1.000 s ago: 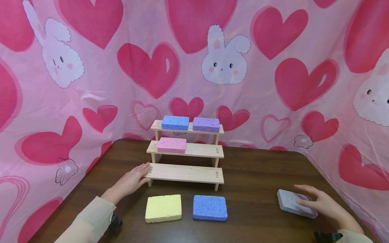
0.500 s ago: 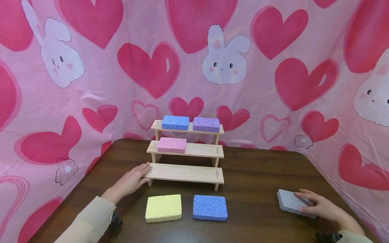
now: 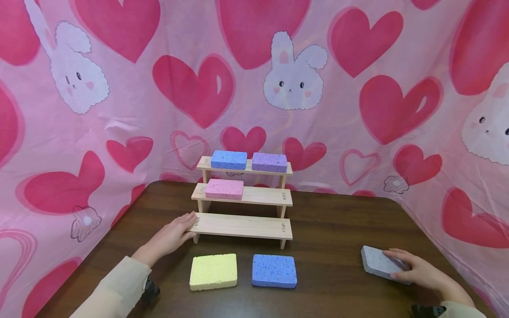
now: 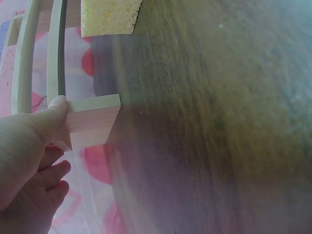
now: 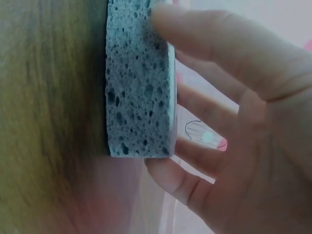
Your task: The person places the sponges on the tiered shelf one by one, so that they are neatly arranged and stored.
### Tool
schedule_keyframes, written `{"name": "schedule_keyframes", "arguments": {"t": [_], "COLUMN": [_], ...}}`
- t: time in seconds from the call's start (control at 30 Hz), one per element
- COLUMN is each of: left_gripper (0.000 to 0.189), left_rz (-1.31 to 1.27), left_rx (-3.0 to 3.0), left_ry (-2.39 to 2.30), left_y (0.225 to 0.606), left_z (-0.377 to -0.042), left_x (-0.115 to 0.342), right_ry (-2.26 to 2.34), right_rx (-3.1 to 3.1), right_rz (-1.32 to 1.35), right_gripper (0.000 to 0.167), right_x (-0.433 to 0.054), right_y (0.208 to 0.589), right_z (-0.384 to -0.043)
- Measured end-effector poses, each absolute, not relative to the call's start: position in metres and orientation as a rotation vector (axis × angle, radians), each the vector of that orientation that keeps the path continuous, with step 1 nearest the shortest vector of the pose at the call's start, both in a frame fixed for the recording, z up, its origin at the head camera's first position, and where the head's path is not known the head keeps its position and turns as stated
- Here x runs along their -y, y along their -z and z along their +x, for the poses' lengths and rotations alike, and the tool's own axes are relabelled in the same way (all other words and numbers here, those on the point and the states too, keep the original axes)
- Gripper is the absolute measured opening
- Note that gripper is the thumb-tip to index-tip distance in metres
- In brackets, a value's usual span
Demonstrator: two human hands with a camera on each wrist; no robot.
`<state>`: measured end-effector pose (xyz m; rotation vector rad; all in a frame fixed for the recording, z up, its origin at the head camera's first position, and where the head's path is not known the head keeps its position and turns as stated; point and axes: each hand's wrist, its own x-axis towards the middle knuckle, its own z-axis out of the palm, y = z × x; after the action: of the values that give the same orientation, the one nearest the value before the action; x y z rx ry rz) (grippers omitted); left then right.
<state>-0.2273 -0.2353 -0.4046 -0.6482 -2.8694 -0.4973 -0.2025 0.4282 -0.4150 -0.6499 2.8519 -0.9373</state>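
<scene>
The right hand point(image 3: 423, 269) has settled lower over the grey sponge point(image 3: 375, 259) than a second ago, its thumb and fingers now drawn in around it; so the sponge seems to be held rather than merely reached for, though it lies on the table point(image 3: 330, 238), at the near right; the right wrist view shows the thumb against one side of the sponge and the little finger at its end. The left hand point(image 3: 171, 236) has kept its place, thumb and fingers clasping the left end of the lowest tier of the wooden rack point(image 3: 242, 225), which has not visibly shifted either; that grip appears to steady it.

There is no closed container, only the three-tier rack; its far, top tier bears a light blue sponge point(image 3: 228, 160) at the left and a purple sponge point(image 3: 269, 162) at the right; the middle tier bears a pink sponge point(image 3: 224, 189) towards its left end; a yellow sponge point(image 3: 213, 272) and, to its right, a darker blue sponge point(image 3: 274, 271) lie on the table, nearer than the rack.
</scene>
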Motion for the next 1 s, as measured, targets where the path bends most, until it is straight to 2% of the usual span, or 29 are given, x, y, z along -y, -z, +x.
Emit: {"name": "schedule_keyframes", "arguments": {"t": [0.37,1.0], "left_gripper": [0.058,0.06], "left_rz": [-0.645,-0.62], "left_rx": [2.872,2.899], "left_ry": [0.493,0.515], "left_y": [0.404,0.405], "left_z": [-0.227,-0.228], "left_x": [0.236,0.236], "right_ry": [0.931,0.894], "right_rx": [-2.925,-3.006], "right_rz": [-0.775,-0.629], "right_gripper": [0.044,0.05], "right_x": [-0.425,-0.405], "right_y": [0.417,0.405], "right_z": [-0.207,-0.214]}}
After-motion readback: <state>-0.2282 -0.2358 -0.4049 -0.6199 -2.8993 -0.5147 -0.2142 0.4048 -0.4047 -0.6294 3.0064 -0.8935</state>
